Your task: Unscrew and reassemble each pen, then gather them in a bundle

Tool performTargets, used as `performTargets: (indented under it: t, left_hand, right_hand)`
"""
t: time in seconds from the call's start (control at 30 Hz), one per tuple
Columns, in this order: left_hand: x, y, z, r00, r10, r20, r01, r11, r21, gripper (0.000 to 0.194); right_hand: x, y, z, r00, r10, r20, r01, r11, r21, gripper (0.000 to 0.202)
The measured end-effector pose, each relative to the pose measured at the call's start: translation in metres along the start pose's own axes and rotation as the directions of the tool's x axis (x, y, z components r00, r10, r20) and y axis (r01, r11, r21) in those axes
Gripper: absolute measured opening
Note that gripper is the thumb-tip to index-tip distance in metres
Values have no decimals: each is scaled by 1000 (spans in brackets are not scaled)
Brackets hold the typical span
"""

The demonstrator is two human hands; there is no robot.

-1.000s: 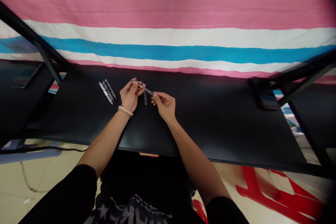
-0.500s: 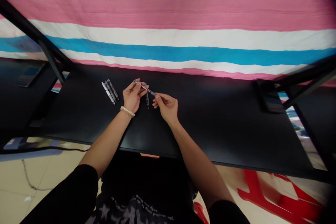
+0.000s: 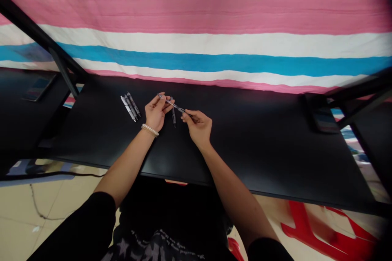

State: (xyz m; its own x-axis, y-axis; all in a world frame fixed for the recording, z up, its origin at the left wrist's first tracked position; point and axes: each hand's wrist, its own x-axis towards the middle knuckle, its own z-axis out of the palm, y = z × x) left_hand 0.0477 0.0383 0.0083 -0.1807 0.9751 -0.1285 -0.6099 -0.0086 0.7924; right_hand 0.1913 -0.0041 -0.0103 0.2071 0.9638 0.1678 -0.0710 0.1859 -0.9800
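Note:
Above the black table [image 3: 257, 142], a slim pen [image 3: 171, 104] slants between both hands. My left hand [image 3: 155, 114], with a beaded bracelet at the wrist, is closed in a pinch on its upper-left end. My right hand [image 3: 200, 128] pinches the darker lower-right end. A thin, light section shows between the hands; whether the pen has come apart I cannot tell. Below it another dark pen [image 3: 174, 119] lies on the table, partly covered by the left fingers. To the left of my left hand, a white pen [image 3: 128, 108] and two darker pens [image 3: 134, 104] lie side by side.
A dark phone-like slab [image 3: 321, 113] rests at the table's right end, beside a black metal frame [image 3: 361, 108]. Another flat dark device [image 3: 39, 87] lies on the surface at far left. A striped cloth [image 3: 214, 45] hangs behind. Red plastic stools [image 3: 297, 228] stand below.
My right hand has moved a little to the right, away from my left hand. More of a thin section of the pen shows between them. The view has shifted slightly.

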Motion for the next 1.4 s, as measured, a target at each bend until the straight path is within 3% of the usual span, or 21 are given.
performTargets:
  t: [0.1,0.23,0.4,0.57,0.73,0.9,0.97,1.1,1.23,1.4]
  left_hand:
    - [-2,0,1,1000,-20,2,20,1000,18,37]
    - [-1,1,0,1000,-26,-4,26,999,27,35]
    - [0,2,-1,999,-6,-46,6,1000,5,30]
    - [-2,2,-1,999,-53,1,53,998,28,29]
    - [-3,3,0,998,-53,25,52,998,39,31]
    - [-3,4,0,1000,-25,-3,25,999,44,34]
    - [-2,5,0,1000,-9,-6,9,1000,20,34]
    - [0,4,-2,1000,2,-20,-1,1000,20,34]
    - [1,3,-3,999,-4,-40,6,999,46,32]
    - [0,2,-2,999,-29,-19,30,998,61,32]
  right_hand:
    - [-1,-1,0,1000,4,-18,-5,999,-37,30]
    - [-3,-3,-1,996,65,56,-59,993,-101,35]
    - [-3,4,-2,992,-28,123,39,996,-84,36]
    - [-3,4,-5,992,-45,119,64,984,-165,32]
    - [-3,-6,-9,983,45,177,6,960,-278,45]
    - [-1,-7,-6,984,66,167,-29,976,-216,44]
    - [-1,-4,-6,990,29,137,-4,983,-182,54]
    - [-3,-1,-7,989,-28,144,57,978,-201,30]
    - [-3,-1,-9,989,8,149,24,978,-206,35]
    - [-2,-1,-7,989,-41,143,64,985,-157,34]
